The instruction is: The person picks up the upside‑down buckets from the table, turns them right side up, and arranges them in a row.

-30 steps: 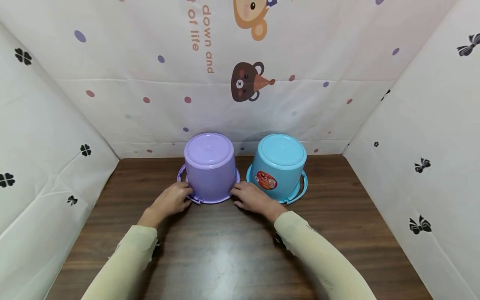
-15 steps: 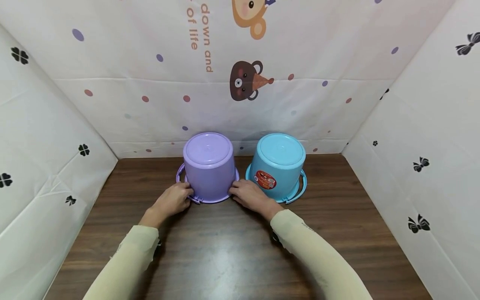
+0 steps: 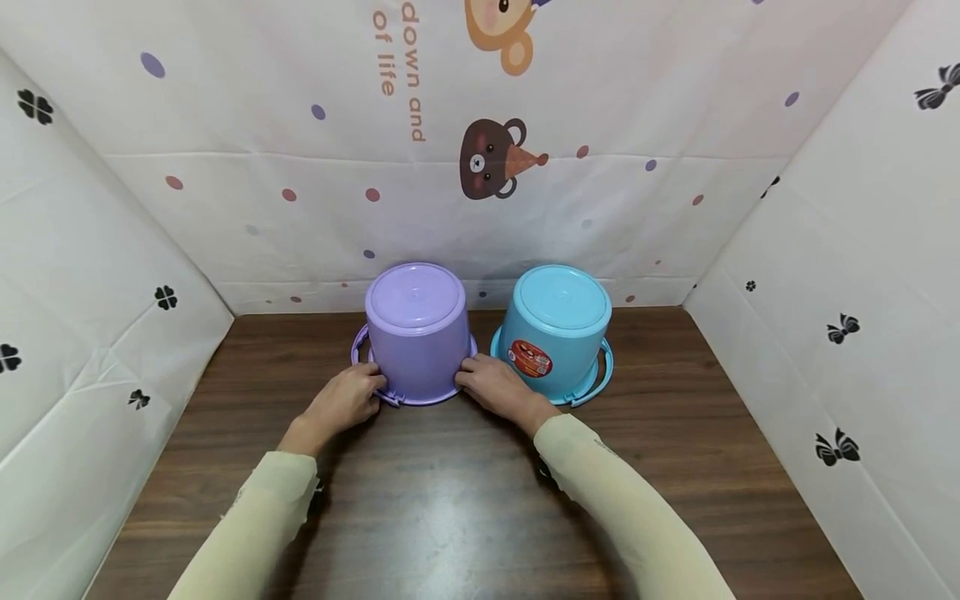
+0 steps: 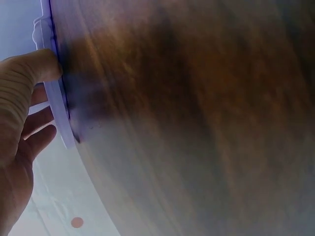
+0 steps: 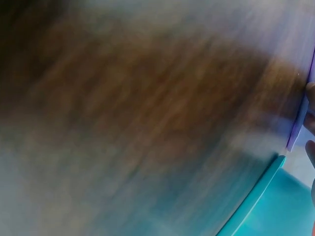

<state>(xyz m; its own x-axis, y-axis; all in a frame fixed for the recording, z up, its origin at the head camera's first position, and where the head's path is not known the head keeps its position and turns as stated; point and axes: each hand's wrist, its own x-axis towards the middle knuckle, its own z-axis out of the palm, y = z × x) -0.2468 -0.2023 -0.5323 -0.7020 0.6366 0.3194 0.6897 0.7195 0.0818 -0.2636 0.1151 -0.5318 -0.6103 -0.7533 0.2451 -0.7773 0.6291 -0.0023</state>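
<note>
In the right wrist view, a brown, wood-grained surface (image 5: 147, 108) is filling most of the space, its grain running diagonally and blurring heavily toward the left, with a teal-grey tint spreading over its lower part. At the right edge, the right hand (image 5: 310, 122) is showing only a few fingers, the upper ones touching the thin rim of a purple plastic bucket (image 5: 299, 122). Below them, a smooth turquoise plastic bucket (image 5: 285, 204) is filling the lower right corner, its slanting rim lying near the purple one without touching it.
</note>
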